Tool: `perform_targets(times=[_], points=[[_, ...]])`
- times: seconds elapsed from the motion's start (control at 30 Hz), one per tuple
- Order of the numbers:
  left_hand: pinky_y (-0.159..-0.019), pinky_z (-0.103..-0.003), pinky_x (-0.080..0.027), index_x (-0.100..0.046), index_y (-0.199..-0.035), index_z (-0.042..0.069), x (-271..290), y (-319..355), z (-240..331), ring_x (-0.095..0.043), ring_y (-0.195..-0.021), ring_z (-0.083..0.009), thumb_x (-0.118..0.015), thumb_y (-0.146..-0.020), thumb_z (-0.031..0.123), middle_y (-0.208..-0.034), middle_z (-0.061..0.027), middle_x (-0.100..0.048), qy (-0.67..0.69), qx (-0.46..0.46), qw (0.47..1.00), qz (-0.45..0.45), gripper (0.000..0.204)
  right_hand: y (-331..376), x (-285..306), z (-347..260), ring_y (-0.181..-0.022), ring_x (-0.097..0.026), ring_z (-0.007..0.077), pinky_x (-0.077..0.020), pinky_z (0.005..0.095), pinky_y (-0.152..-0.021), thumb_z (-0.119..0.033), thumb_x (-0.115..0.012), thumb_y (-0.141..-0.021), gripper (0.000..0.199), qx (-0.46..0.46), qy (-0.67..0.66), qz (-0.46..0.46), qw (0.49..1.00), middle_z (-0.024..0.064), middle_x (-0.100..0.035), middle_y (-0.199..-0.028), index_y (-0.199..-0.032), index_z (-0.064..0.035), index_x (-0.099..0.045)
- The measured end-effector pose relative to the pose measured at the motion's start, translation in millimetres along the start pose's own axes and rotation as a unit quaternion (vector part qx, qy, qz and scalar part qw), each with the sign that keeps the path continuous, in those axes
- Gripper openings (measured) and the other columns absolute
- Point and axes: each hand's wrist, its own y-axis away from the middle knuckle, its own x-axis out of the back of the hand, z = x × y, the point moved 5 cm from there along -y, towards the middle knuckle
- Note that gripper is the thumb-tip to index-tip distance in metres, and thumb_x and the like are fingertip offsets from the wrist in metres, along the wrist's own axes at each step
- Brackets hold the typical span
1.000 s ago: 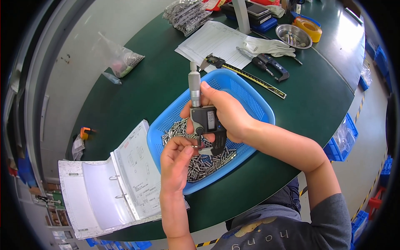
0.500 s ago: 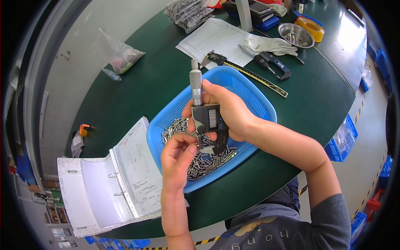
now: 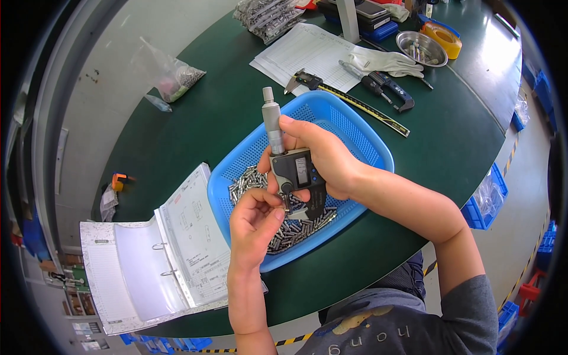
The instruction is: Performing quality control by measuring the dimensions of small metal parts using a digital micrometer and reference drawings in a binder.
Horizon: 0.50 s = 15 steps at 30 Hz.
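Note:
My right hand is closed around a digital micrometer, thumb on the silver thimble. The micrometer is tilted, its thimble pointing away from me and its dark frame toward me. At the measuring end, my left hand pinches a small metal pin between thumb and fingertips. Whether the pin touches the micrometer's faces is too small to tell. Both hands are above a blue perforated plastic basket, where many short metal pins lie heaped in the near left part.
Left of the basket lies an open ring binder with drawings. Beyond the basket are a digital caliper, a second micrometer, a white glove, paper sheets and a metal bowl. A plastic bag stands far left.
The micrometer has tilted, its thimble end shifting slightly left. My left fingers have moved a little, and the pin's end now shows between them.

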Motion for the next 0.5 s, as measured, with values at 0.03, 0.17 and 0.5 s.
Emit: perform_targets(times=[0.03, 0.17, 0.5], points=[[-0.072, -0.021, -0.039, -0.048, -0.086, 0.001, 0, 0, -1, -0.048, -0.077, -0.0081, -0.055, -0.075, -0.002, -0.083, -0.0033, -0.052, -0.001, -0.001, 1.000, -0.002, 0.013, 0, 0, 0, -0.046, -0.047, 0.0132, -0.0371, 0.0224, -0.040, -0.045, -0.023, -0.087, 0.057, 0.001, 0.010, -0.002, 1.000, 0.0103, -0.057, -0.064, -0.081, 0.0018, -0.055], [-0.072, -0.021, -0.039, -0.048, -0.085, 0.002, -1, 0, -1, -0.048, -0.077, -0.0082, -0.055, -0.076, -0.001, -0.083, -0.0030, -0.052, -0.007, 0.006, 1.000, -0.008, 0.013, 0, 0, -2, -0.043, -0.046, 0.0124, -0.0363, 0.0217, -0.039, -0.048, -0.031, -0.085, 0.055, 0.013, 0.033, 0.001, 0.999, 0.0100, -0.058, -0.063, -0.080, 0.0015, -0.055], [-0.064, -0.032, -0.040, -0.057, -0.078, 0.003, 15, -4, -7, -0.051, -0.074, -0.0231, -0.064, -0.067, 0.011, -0.074, -0.0087, -0.050, -0.580, -0.011, 0.811, 0.080, 0.015, 0, 6, -6, -0.040, -0.046, 0.0114, -0.0355, 0.0214, -0.037, -0.049, -0.033, -0.085, 0.055, 0.062, 0.061, 0.060, 0.994, 0.0103, -0.058, -0.062, -0.080, 0.0015, -0.055]])
